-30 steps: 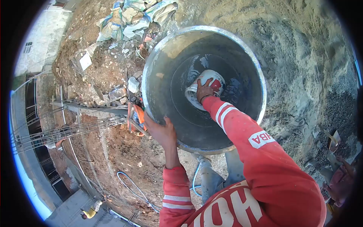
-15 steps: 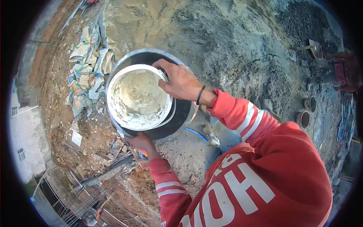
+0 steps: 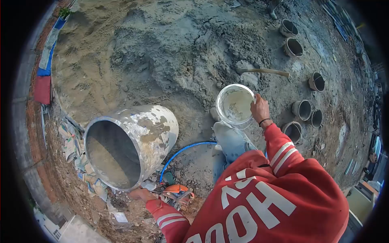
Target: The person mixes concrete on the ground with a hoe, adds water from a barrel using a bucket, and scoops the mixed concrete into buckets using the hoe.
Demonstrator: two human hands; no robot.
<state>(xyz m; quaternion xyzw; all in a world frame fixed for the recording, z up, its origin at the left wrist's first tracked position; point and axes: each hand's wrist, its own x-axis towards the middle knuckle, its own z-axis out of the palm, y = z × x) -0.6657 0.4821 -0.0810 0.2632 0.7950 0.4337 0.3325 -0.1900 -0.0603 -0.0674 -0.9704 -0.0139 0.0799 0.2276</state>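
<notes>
My right hand [image 3: 260, 110] is closed on the rim of a white bucket [image 3: 219, 101], held to my right above the ground near my leg. The bucket's inside is coated with pale residue, and its wire handle hangs along the near side. To the left stands a large drum [image 3: 156, 125], splashed with grey and white, its wide mouth facing me. Greyish material shows inside it. At the drum's lower rim, my left hand [image 3: 139, 194] seems to grip the edge; its fingertips are partly hidden.
A heap of grey sand [image 3: 162, 60] spreads ahead. A hoe [image 3: 263, 71] lies beside it. Several buckets [image 3: 302, 109] stand at the right. A blue hose [image 3: 182, 149] curves from the drum toward my legs. An orange tool [image 3: 176, 188] and crumpled sacks [image 3: 73, 146] lie near the drum.
The white bucket has moved from over the drum's mouth to the right, carried by my right hand. My left hand stays by the drum's rim. The view has turned right.
</notes>
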